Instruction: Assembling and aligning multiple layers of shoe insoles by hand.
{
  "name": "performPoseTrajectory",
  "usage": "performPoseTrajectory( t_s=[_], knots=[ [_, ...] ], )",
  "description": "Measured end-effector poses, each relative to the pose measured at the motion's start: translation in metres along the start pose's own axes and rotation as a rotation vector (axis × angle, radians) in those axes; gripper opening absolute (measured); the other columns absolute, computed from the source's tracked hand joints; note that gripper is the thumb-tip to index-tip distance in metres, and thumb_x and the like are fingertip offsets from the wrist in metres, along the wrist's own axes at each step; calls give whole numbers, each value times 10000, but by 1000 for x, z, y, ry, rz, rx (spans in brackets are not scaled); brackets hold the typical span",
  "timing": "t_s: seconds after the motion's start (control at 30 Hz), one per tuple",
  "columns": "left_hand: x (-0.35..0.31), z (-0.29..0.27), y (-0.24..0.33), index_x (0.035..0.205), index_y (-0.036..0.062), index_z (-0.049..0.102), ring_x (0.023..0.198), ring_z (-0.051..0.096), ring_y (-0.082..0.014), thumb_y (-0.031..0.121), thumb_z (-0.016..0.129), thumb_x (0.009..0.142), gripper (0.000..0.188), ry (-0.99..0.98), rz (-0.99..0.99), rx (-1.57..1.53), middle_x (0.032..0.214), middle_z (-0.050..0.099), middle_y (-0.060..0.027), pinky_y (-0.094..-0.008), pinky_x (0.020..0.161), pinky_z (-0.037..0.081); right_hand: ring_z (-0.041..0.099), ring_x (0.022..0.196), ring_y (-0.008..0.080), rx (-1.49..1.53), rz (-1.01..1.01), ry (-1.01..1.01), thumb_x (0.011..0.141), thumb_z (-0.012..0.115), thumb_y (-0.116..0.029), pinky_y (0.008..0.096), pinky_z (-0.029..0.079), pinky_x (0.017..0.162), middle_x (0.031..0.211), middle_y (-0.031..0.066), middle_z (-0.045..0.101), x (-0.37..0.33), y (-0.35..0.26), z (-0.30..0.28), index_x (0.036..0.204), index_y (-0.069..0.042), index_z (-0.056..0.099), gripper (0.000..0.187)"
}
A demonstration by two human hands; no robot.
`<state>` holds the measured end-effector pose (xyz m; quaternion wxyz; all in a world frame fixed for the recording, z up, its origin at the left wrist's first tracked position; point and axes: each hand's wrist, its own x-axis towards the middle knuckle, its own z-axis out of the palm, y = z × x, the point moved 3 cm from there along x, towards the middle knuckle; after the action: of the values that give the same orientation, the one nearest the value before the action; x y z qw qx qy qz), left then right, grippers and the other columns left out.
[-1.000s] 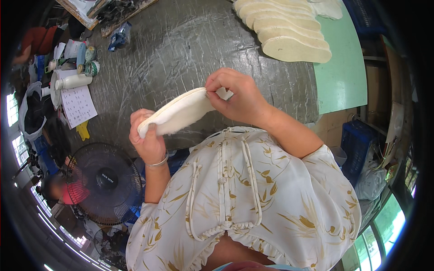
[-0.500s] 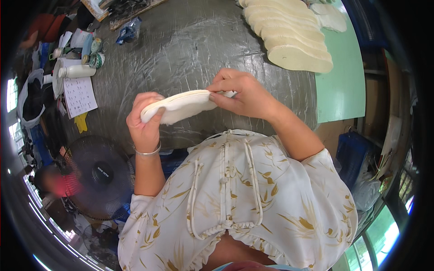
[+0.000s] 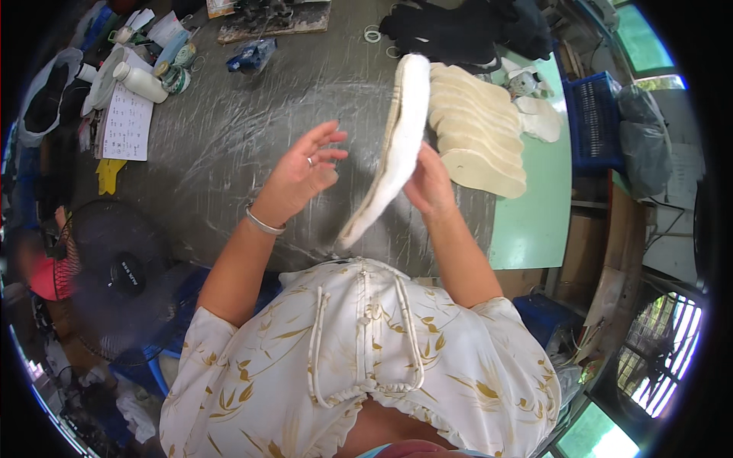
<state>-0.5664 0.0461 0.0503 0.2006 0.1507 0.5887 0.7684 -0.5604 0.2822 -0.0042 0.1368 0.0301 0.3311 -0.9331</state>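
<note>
A fluffy white insole (image 3: pixel 405 122) with a cream edge stands tilted on its side above the table. My right hand (image 3: pixel 432 182) grips it from behind at the middle, with the fingers partly hidden by the insole. To its left, my left hand (image 3: pixel 304 164) is apart from the insole, fingers spread and holding nothing. Just right of the held insole, a fanned row of cream insoles (image 3: pixel 481 141) overlaps on the table and the green board.
The dark table (image 3: pixel 252 130) carries a black cloth (image 3: pixel 458 34) at the far right and a crumpled blue packet (image 3: pixel 252 55) at the back. White bottles (image 3: pixel 141 82) and a written sheet (image 3: pixel 126 126) lie left. A fan (image 3: pixel 122 275) stands near left; a green board (image 3: pixel 534 229) is right.
My left hand has let go of the insole. My right hand has turned it from lying across to nearly upright, near the fanned row. The view has shifted to the right.
</note>
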Motion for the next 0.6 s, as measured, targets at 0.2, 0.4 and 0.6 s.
performPoseTrajectory(
  t_s=[0.2,0.4,0.6],
  knots=[
    [15,30,6,1473,-60,371,1132,560,-169,182,758,878,750,3,27,-103,1354,537,-147,-284,926,487,598,1175,217,-19,10,-1,999,554,-237,393,451,1049,1269,116,628,-3,19,21,1280,24,549,383],
    [21,46,29,1332,-75,558,918,646,-134,173,760,871,561,279,8,-91,1125,680,-117,-266,775,532,594,1174,197,-23,-4,4,1022,538,-184,399,438,1055,1270,106,632,-12,30,21,1289,18,556,334],
    [11,56,46,1109,-49,704,816,623,-79,111,725,898,265,410,197,358,1006,720,-77,-240,718,513,606,1152,184,-26,-20,12,1030,527,-167,390,467,1010,1249,77,650,-28,43,16,1288,-18,578,302]
  ],
)
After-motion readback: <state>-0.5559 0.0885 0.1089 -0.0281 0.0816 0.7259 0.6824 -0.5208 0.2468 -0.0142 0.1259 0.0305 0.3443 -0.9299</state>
